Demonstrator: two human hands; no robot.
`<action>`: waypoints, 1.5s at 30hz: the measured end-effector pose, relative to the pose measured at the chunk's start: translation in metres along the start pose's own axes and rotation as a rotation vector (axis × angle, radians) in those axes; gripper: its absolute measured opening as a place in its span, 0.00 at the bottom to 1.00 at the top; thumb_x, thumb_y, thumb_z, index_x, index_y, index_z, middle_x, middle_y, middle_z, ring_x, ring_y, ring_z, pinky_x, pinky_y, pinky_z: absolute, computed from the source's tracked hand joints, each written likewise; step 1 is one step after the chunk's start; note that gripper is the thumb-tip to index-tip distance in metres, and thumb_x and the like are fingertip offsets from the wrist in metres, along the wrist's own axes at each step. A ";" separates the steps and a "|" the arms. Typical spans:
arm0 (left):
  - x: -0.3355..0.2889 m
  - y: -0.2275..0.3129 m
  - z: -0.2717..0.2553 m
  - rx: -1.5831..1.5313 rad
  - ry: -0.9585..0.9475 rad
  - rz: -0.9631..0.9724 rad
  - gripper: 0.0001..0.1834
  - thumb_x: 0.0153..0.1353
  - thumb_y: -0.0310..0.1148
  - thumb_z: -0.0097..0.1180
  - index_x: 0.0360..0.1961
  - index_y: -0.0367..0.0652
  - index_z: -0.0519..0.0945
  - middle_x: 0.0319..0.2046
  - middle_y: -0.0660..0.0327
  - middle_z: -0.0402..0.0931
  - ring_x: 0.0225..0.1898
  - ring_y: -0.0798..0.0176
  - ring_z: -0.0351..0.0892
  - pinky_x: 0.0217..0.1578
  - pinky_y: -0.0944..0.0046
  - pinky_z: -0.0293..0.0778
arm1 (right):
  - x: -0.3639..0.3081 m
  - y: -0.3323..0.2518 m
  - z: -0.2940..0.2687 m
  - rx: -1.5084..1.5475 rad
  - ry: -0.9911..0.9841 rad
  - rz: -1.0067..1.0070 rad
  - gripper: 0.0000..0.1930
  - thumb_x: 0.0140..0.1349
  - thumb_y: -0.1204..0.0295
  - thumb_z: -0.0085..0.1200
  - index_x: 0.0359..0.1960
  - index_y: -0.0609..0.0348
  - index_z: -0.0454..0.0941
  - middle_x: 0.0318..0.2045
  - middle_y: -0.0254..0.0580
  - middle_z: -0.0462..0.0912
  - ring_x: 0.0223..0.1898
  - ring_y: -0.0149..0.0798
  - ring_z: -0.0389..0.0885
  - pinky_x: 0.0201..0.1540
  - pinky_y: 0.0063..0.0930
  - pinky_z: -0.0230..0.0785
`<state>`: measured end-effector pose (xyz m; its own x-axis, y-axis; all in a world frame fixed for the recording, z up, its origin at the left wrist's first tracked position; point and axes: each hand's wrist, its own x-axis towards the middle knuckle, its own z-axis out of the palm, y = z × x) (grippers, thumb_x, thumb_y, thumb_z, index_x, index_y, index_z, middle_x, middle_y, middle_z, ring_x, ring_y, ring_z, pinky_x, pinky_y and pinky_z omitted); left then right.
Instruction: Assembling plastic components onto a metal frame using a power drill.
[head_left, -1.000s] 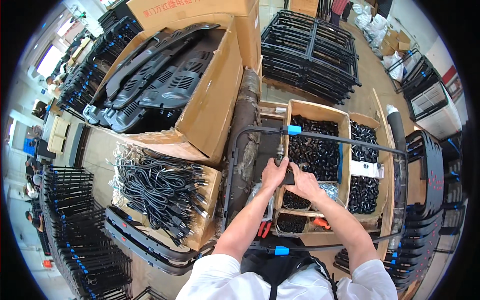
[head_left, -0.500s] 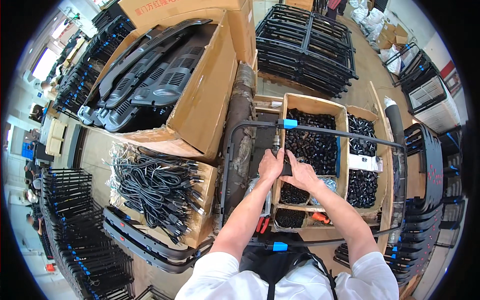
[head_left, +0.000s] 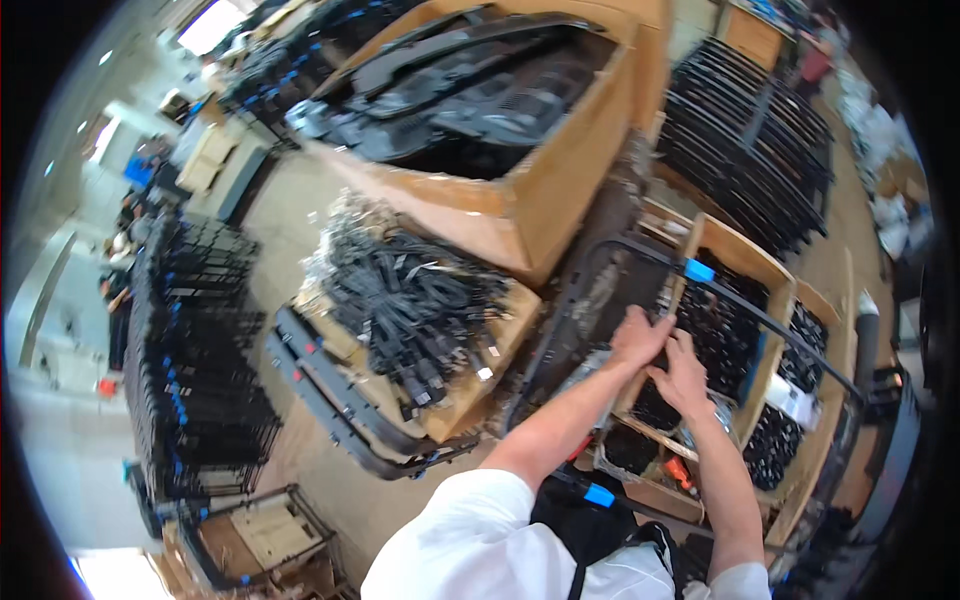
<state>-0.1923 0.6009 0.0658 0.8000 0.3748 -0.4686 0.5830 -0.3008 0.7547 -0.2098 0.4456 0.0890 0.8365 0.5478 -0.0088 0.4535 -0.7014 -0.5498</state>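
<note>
My left hand (head_left: 640, 342) is closed around a dark power screwdriver, mostly hidden by my fingers; its metal front end (head_left: 665, 296) shows just beyond them. Against it from the right, my right hand (head_left: 682, 378) bends its fingers round the tool's body, blurred by motion. Both hands are inside a black tubular frame (head_left: 775, 325) with blue tape (head_left: 699, 271) on its far bar and more blue tape (head_left: 598, 495) on its near bar. Beneath the frame, a wooden parts tray (head_left: 790, 310) holds small black parts (head_left: 725, 335) in compartments.
Left of the frame, bundled black cables (head_left: 425, 305) lie on a cardboard box. Behind them stands a large carton (head_left: 575, 190) of black plastic covers (head_left: 480, 95). Stacked black frames (head_left: 745, 140) are at the far right, and more frames (head_left: 205, 350) line the left.
The view has swung leftward, so everything sits further right and tilted, with some blur. Both hands remain together at the screwdriver inside the frame.
</note>
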 end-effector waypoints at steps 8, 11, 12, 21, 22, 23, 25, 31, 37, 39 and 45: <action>0.001 -0.013 -0.001 0.074 0.080 0.101 0.36 0.60 0.63 0.66 0.46 0.37 0.78 0.45 0.41 0.85 0.49 0.36 0.87 0.51 0.42 0.79 | 0.000 -0.015 -0.006 -0.036 -0.059 0.040 0.31 0.55 0.64 0.72 0.58 0.63 0.74 0.60 0.52 0.73 0.55 0.60 0.82 0.56 0.50 0.79; -0.001 -0.014 0.003 0.106 0.092 0.138 0.36 0.61 0.63 0.65 0.48 0.36 0.79 0.46 0.41 0.85 0.50 0.36 0.86 0.52 0.42 0.79 | -0.005 -0.011 -0.006 -0.050 -0.033 0.034 0.30 0.55 0.65 0.73 0.57 0.63 0.74 0.60 0.53 0.72 0.56 0.60 0.82 0.55 0.50 0.79; -0.003 -0.014 0.004 0.109 0.100 0.150 0.36 0.61 0.63 0.64 0.48 0.35 0.79 0.46 0.41 0.85 0.50 0.36 0.86 0.53 0.43 0.78 | -0.008 -0.010 -0.006 -0.054 -0.025 0.034 0.30 0.55 0.65 0.73 0.57 0.63 0.74 0.59 0.54 0.72 0.56 0.60 0.82 0.55 0.50 0.79; -0.021 0.002 0.014 0.293 0.035 0.318 0.35 0.65 0.62 0.61 0.42 0.32 0.80 0.42 0.37 0.86 0.48 0.33 0.86 0.51 0.41 0.78 | -0.031 0.007 -0.020 -0.092 -0.020 0.137 0.35 0.53 0.65 0.69 0.61 0.65 0.69 0.44 0.59 0.83 0.48 0.62 0.85 0.53 0.54 0.79; -0.020 0.002 0.016 0.295 0.034 0.323 0.35 0.65 0.62 0.61 0.42 0.32 0.80 0.42 0.37 0.86 0.48 0.33 0.86 0.51 0.41 0.78 | -0.030 0.009 -0.021 -0.092 -0.015 0.139 0.35 0.53 0.65 0.69 0.61 0.65 0.69 0.44 0.59 0.83 0.48 0.62 0.85 0.53 0.54 0.79; -0.019 0.002 0.018 0.304 0.045 0.320 0.35 0.65 0.62 0.61 0.42 0.31 0.80 0.42 0.36 0.85 0.48 0.32 0.85 0.50 0.40 0.78 | -0.030 0.011 -0.022 -0.090 -0.024 0.140 0.36 0.53 0.65 0.69 0.62 0.65 0.68 0.45 0.60 0.84 0.49 0.63 0.85 0.54 0.54 0.79; -0.019 0.003 0.021 0.316 0.054 0.321 0.35 0.65 0.62 0.61 0.41 0.31 0.80 0.42 0.36 0.85 0.48 0.31 0.85 0.50 0.39 0.78 | -0.030 0.015 -0.022 -0.086 -0.031 0.145 0.36 0.53 0.65 0.70 0.62 0.66 0.68 0.46 0.60 0.84 0.50 0.63 0.85 0.54 0.54 0.79; -0.014 0.004 0.023 0.306 0.055 0.311 0.36 0.65 0.62 0.62 0.41 0.31 0.79 0.42 0.35 0.85 0.48 0.30 0.85 0.50 0.39 0.78 | -0.027 0.023 -0.018 -0.045 -0.073 0.180 0.38 0.53 0.64 0.70 0.64 0.66 0.68 0.49 0.62 0.84 0.52 0.63 0.85 0.56 0.52 0.79; -0.011 0.007 0.024 0.338 0.060 0.320 0.35 0.65 0.61 0.62 0.42 0.31 0.79 0.42 0.36 0.85 0.47 0.31 0.85 0.49 0.39 0.79 | -0.027 0.028 -0.015 -0.016 -0.029 0.145 0.39 0.52 0.65 0.71 0.64 0.66 0.67 0.50 0.62 0.85 0.52 0.62 0.85 0.56 0.51 0.79; -0.009 0.012 0.023 0.372 0.030 0.305 0.35 0.64 0.61 0.62 0.44 0.31 0.78 0.43 0.36 0.85 0.48 0.31 0.86 0.50 0.39 0.79 | -0.026 0.029 -0.014 -0.001 -0.016 0.165 0.41 0.52 0.66 0.72 0.66 0.65 0.66 0.50 0.62 0.85 0.52 0.62 0.86 0.56 0.51 0.79; -0.005 0.022 0.024 0.415 0.012 0.281 0.35 0.63 0.60 0.64 0.45 0.32 0.79 0.44 0.36 0.86 0.49 0.32 0.86 0.52 0.40 0.80 | -0.024 0.039 -0.011 0.018 0.024 0.131 0.43 0.51 0.66 0.73 0.68 0.64 0.64 0.50 0.63 0.85 0.52 0.62 0.86 0.56 0.50 0.79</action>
<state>-0.1800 0.5718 0.0739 0.9338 0.2391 -0.2661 0.3548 -0.7139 0.6037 -0.2090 0.4002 0.0768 0.8953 0.4412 -0.0618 0.3349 -0.7579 -0.5599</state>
